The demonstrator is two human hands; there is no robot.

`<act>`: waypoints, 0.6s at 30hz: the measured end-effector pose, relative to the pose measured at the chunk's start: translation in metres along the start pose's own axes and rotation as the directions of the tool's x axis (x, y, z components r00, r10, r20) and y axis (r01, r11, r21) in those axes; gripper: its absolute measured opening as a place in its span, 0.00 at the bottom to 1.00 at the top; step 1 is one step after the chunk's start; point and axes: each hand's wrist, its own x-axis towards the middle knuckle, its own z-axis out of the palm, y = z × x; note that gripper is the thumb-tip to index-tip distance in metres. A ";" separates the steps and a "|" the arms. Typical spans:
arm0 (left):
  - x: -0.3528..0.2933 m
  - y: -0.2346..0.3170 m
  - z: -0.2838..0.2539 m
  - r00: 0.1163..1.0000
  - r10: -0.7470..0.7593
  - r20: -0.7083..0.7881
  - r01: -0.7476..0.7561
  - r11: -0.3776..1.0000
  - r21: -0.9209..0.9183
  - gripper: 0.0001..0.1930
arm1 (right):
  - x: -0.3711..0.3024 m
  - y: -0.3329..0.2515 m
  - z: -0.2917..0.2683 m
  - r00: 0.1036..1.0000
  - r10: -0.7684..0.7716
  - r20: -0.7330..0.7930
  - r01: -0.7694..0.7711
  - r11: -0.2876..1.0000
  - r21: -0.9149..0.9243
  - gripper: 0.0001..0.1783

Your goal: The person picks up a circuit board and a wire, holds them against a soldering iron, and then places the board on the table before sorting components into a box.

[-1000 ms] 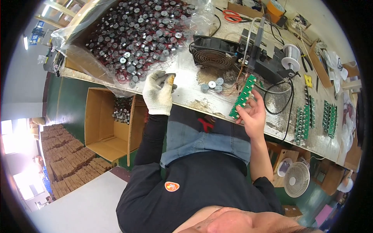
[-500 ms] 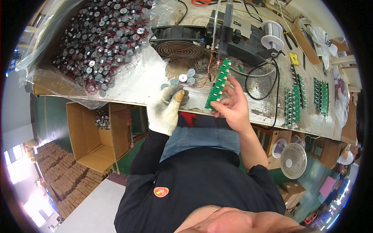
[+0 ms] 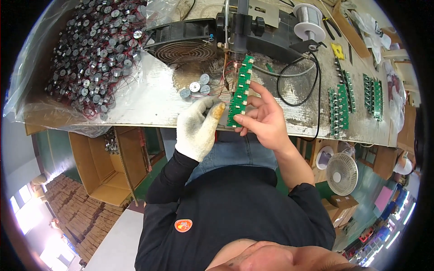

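My right hand (image 3: pixel 266 121) pinches a long green circuit board strip (image 3: pixel 241 88) near its lower end, thumb on top. The strip stands slanted in front of a soldering fixture (image 3: pixel 241 34), its upper end close to the fixture's tip. In a white glove with a stained thumb, my left hand (image 3: pixel 198 128) is closed beside the board's lower left edge. Whatever its curled fingers hold is hidden. Just beyond the glove lie several small round motors (image 3: pixel 195 87) with thin red wires running toward the board.
A plastic-lined box of wired motors (image 3: pixel 97 58) fills the far left. Behind the hands stand a black fan (image 3: pixel 183 50) and a solder spool (image 3: pixel 308 20). A black cable (image 3: pixel 319 90) loops at right, before more green boards (image 3: pixel 339 106). A cardboard box (image 3: pixel 101 167) sits below the table edge.
My left hand has moved right, up against the board's lower part. The board stands more upright in my right hand. The whole view has shifted slightly.
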 end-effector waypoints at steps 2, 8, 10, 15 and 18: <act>0.001 0.002 0.002 1.000 0.003 -0.001 -0.003 1.000 0.002 0.11 | -0.001 -0.001 0.001 1.000 0.000 -0.005 0.000 1.000 0.005 0.41; 0.002 0.006 0.006 0.998 -0.069 0.009 0.069 0.991 -0.114 0.10 | -0.001 0.003 0.000 0.999 -0.035 -0.026 0.036 0.999 0.022 0.41; 0.002 0.006 0.004 0.997 -0.071 0.020 0.073 0.995 -0.070 0.10 | 0.000 0.005 0.001 0.998 -0.055 -0.040 0.056 0.998 0.029 0.41; 0.003 0.008 0.002 0.989 -0.143 0.032 0.146 0.977 -0.158 0.11 | 0.000 0.003 0.001 0.998 -0.061 -0.026 0.062 0.997 0.048 0.41; 0.005 0.007 0.001 0.988 -0.146 0.056 0.154 0.973 -0.172 0.12 | 0.002 0.003 0.002 0.998 -0.053 -0.031 0.054 0.997 0.048 0.41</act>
